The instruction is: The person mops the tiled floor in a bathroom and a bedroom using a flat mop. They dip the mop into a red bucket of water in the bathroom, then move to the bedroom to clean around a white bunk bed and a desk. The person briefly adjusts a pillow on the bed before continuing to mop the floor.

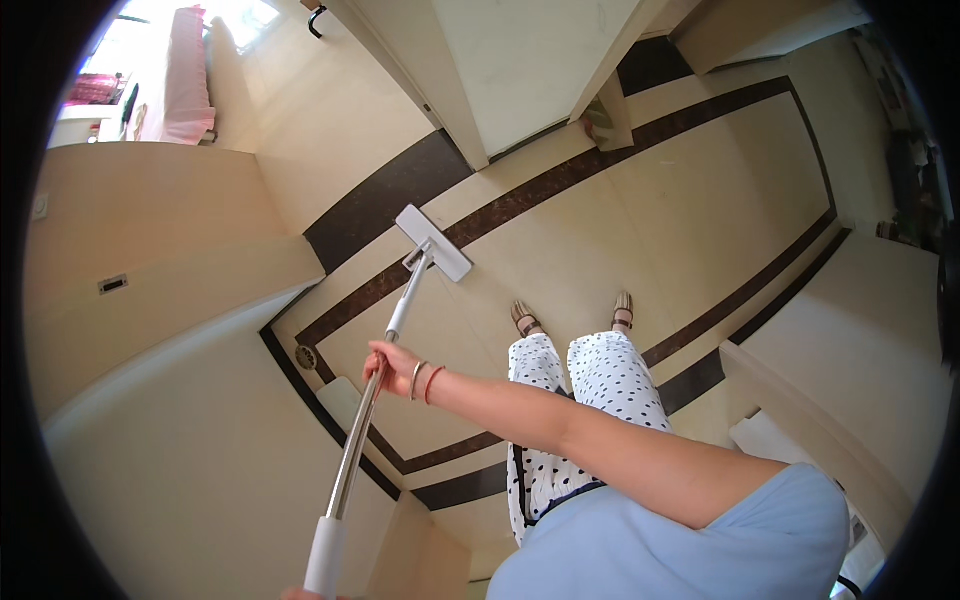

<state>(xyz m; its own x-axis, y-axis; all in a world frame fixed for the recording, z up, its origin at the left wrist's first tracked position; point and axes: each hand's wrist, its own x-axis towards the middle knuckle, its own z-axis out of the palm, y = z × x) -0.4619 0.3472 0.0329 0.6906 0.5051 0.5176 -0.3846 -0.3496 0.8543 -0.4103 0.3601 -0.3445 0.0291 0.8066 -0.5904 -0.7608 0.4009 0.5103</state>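
Note:
A flat mop [360,430] with a long metal pole slants from the lower edge up to its white rectangular head [436,243]. The head rests on the floor, across the dark border strip near a doorway. My right hand [394,370], with a metal bangle and a red band at the wrist, is closed round the middle of the pole. At the very bottom edge only a sliver of my left hand [298,594] shows, against both sides of the mop's white upper grip [324,556]; most of that hand is out of the picture.
My sandalled feet [525,318] stand on pale floor [650,230] framed by dark strips. An open door [530,70] is ahead, a white panel [190,430] rises at left, and a round drain cover [306,357] lies near its base. Pink cloth [185,80] hangs at far left.

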